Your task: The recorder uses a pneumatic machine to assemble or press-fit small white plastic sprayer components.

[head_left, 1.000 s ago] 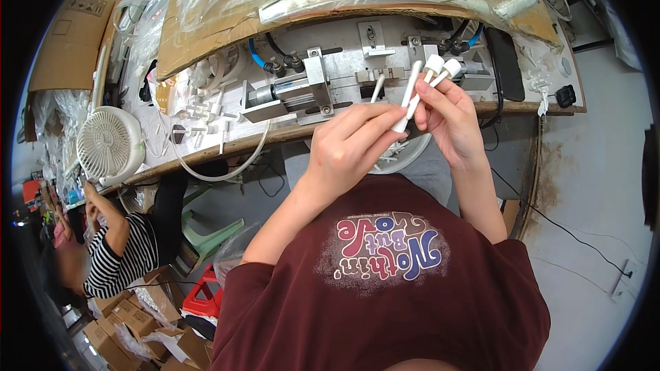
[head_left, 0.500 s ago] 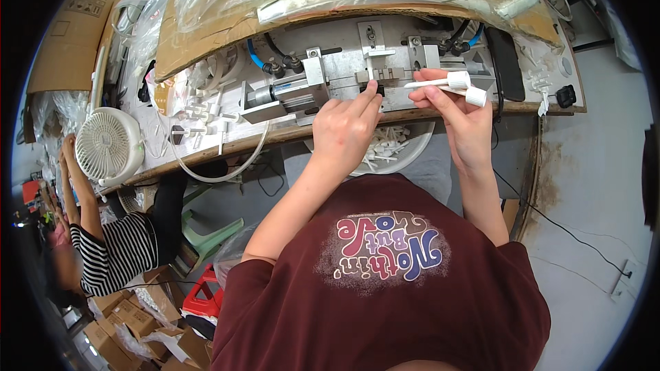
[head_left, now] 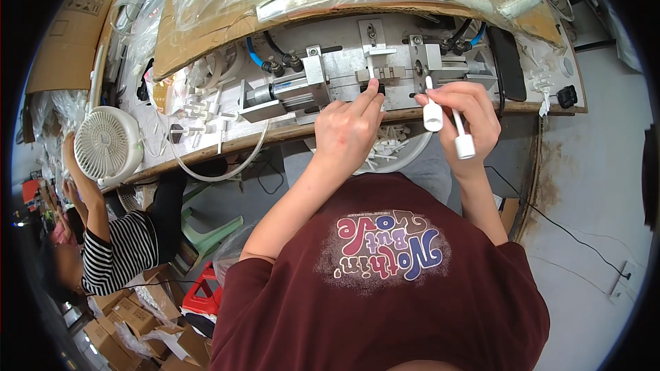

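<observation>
pinching two white capped sticks (head_left: 433,116) in the right hand (head_left: 476,117); holding the left hand (head_left: 348,128) with fingers (head_left: 368,98) extended at a white rod (head_left: 371,67) in the metal fixture (head_left: 392,73) just beyond, unclear whether gripping.

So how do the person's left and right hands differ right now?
The left hand has its fingers stretched forward; the right hand has them bent. The left hand is at the small metal fixture; the right hand, off to its side, grips two white capped sticks. Both are bare.
</observation>
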`<state>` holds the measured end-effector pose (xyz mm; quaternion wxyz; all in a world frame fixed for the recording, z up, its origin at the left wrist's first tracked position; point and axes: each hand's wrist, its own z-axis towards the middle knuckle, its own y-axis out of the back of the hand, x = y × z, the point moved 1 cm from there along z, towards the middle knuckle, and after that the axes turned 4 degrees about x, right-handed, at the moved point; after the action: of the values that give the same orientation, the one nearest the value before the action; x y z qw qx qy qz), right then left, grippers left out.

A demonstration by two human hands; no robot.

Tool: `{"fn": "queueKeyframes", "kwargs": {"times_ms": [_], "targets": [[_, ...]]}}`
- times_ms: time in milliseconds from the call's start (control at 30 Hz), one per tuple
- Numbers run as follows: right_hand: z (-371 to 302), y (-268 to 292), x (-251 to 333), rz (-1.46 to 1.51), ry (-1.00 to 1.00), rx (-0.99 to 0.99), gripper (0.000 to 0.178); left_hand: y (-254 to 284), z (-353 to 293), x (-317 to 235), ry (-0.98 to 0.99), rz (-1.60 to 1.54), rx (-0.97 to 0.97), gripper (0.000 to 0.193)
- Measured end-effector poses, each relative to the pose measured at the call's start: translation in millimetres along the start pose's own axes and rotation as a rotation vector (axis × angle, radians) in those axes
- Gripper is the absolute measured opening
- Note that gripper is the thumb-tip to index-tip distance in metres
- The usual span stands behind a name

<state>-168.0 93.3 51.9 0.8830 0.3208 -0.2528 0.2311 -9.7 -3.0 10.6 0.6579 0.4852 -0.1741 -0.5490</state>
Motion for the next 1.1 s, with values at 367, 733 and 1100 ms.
{"fn": "queueKeyframes", "kwargs": {"times_ms": [367,733,1100], "targets": [[-4.0,-9.0,-6.3,-0.072,0.184,-0.018,0.025,0.2,-0.7,0.8,0.027,-0.032,0.011,0.024],[-6.9,-18.5,-5.6,-0.139,0.343,0.060,0.027,37.7,5.2,-17.9,0.110,-0.703,-0.019,0.039],[-12.4,-9.5,-15.6,0.257,-0.051,0.059,0.051,-0.1,-11.3,-0.1,0.085,-0.090,-0.064,0.029]]}}
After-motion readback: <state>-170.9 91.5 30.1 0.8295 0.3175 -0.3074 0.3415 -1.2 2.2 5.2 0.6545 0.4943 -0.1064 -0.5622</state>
